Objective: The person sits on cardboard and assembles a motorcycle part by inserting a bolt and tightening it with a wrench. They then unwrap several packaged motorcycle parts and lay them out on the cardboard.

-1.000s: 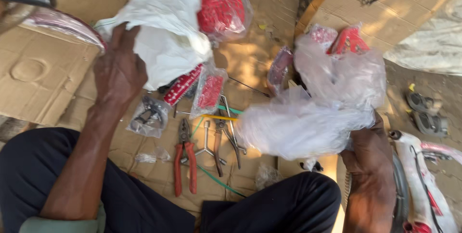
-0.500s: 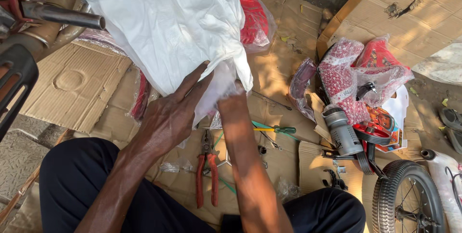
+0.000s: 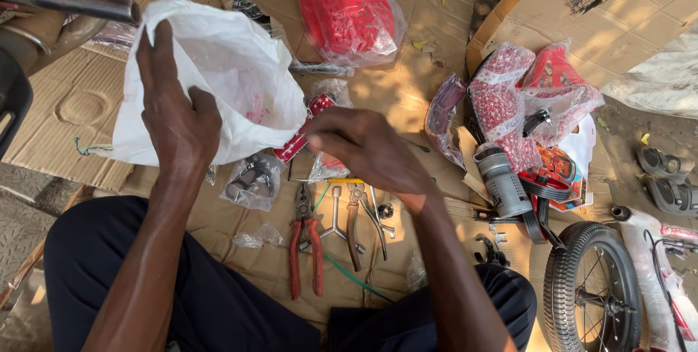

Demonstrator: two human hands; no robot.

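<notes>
White bag (image 3: 233, 83) sits up-left of your lap, mouth toward the right. Your left hand (image 3: 174, 116) is clamped on its upper edge; your right hand (image 3: 363, 148) hovers just beside the opening, fingers curled, grip unclear. Red-handled pliers (image 3: 305, 246) lie below.

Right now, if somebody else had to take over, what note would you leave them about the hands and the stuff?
Left hand: grips the white plastic bag by its upper edge, held above the cardboard.
Right hand: fingers curled at the bag's mouth; whether it holds anything cannot be told.
Below: red-handled pliers, more hand tools, small bagged parts.
Right side: small wheel.
Done: bag lifted and open.
Left: tools untouched.
</notes>
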